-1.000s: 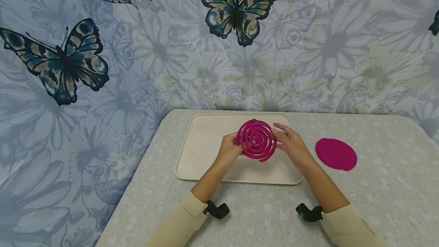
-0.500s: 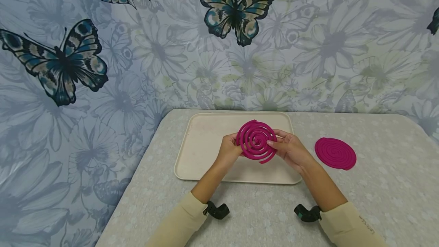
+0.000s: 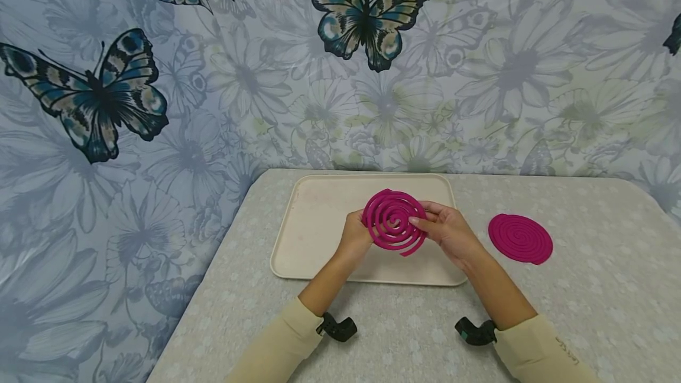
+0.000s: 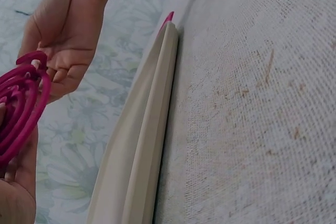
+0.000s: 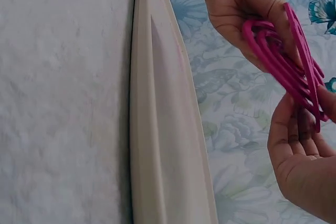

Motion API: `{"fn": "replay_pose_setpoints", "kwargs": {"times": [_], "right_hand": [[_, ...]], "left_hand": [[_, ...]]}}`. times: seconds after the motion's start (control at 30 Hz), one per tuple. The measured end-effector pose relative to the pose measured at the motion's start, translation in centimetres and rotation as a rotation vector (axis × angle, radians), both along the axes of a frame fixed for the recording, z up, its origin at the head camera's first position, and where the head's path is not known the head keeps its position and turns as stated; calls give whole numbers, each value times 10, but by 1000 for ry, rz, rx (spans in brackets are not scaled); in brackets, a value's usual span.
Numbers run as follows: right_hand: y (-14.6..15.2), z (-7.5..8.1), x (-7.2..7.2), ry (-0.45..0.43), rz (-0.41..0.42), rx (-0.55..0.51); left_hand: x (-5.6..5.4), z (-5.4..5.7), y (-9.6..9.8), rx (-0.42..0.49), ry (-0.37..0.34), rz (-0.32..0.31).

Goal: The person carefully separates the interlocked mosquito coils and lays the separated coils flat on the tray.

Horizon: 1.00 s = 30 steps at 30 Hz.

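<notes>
Both hands hold a magenta mosquito coil (image 3: 384,241) upright over the tray (image 3: 314,229), with gaps showing between its rings. My left hand (image 3: 353,236) grips its left edge, fingers partly hidden behind it. On the right side, my right hand (image 3: 451,234) pinches the rings, thumb in front and fingers behind. In the right wrist view the coil (image 5: 275,66) shows two layers spreading apart in a V, held between the left hand (image 5: 228,9) and the right hand (image 5: 310,177). A loose end hangs at its bottom in the head view.
Another magenta mosquito coil (image 3: 520,239), tightly wound and flat, lies on the table right of the tray. The cream tray has a raised rim. Grey patterned cloth (image 3: 596,288) covers the table, and a butterfly-print wall covering (image 3: 452,93) stands right behind it.
My right hand, first at the coil's right edge with fingers spread, has brought its thumb onto the front rings. The coil has shifted slightly left and down, and its rings stand further apart.
</notes>
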State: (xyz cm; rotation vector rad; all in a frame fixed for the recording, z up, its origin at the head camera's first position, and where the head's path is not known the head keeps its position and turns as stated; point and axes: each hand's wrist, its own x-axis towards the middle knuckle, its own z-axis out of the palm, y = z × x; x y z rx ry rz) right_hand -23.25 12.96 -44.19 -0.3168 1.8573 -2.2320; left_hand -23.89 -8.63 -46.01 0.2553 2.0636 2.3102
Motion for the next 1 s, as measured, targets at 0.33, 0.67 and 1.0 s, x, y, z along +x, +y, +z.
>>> {"fn": "replay_pose_setpoints", "kwargs": {"times": [0.33,0.67,1.0], "right_hand": [[0,2,5,806,-139,574],[-17,3,15,1190,-182,880],[-24,5,21,1263,-324,901]], "left_hand": [[0,6,-4,-31,-69,135],[1,7,-2,-68,13,189],[5,7,1,-89,79,158]]}}
